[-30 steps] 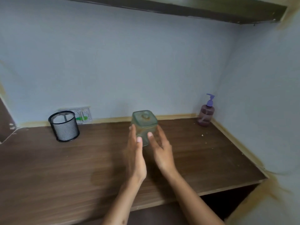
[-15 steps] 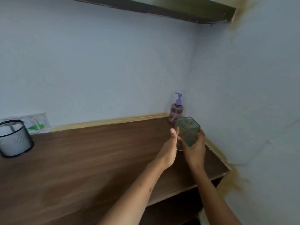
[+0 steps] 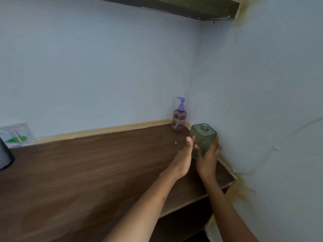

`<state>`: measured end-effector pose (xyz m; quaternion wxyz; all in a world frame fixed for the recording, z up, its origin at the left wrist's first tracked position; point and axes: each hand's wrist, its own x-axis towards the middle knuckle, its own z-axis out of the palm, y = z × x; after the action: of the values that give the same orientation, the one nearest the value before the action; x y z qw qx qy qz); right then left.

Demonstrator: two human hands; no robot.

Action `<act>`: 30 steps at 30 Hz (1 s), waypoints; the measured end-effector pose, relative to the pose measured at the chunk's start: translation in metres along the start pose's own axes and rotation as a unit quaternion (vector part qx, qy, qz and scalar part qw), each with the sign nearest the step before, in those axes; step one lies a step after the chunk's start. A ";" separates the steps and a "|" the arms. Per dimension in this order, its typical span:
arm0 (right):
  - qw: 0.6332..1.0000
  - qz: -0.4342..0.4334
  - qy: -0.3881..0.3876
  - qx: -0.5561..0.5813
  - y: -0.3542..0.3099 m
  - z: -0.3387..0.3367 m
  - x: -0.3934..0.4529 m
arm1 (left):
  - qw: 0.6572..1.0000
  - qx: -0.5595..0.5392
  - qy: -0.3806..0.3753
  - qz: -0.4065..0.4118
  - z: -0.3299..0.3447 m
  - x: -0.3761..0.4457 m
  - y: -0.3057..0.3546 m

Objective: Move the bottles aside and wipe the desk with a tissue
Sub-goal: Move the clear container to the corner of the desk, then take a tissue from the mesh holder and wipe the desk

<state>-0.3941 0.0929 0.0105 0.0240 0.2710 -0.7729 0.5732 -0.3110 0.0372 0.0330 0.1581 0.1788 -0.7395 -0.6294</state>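
Note:
A square green glass bottle (image 3: pixel 203 136) with no cap is at the right side of the brown wooden desk (image 3: pixel 90 165), close to the right wall. My right hand (image 3: pixel 208 158) wraps around its lower part. My left hand (image 3: pixel 183 158) is held flat beside the bottle's left face, fingers straight, touching or nearly touching it. Whether the bottle's base rests on the desk is hidden by my hands. A purple pump bottle (image 3: pixel 179 119) stands in the back right corner, just behind the green one.
A black mesh cup (image 3: pixel 4 155) sits at the far left edge of the view. A white and green packet (image 3: pixel 16 135) leans against the back wall. A dark shelf (image 3: pixel 183 7) runs overhead. A few crumbs (image 3: pixel 175 142) lie near the corner.
Both hands carried the green bottle from the middle of the desk to the right, next to the wall and near the pump bottle. The view swung right with them.

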 end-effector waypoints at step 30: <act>0.925 -0.254 -0.272 0.078 -0.145 0.165 -0.122 | 0.847 0.343 0.397 0.077 -0.279 -0.251 -0.073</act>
<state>-0.1808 -0.0358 0.0384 -0.0639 0.6044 -0.6079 0.5109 0.0445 -0.1006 0.0025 0.4150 0.3985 -0.7940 -0.1961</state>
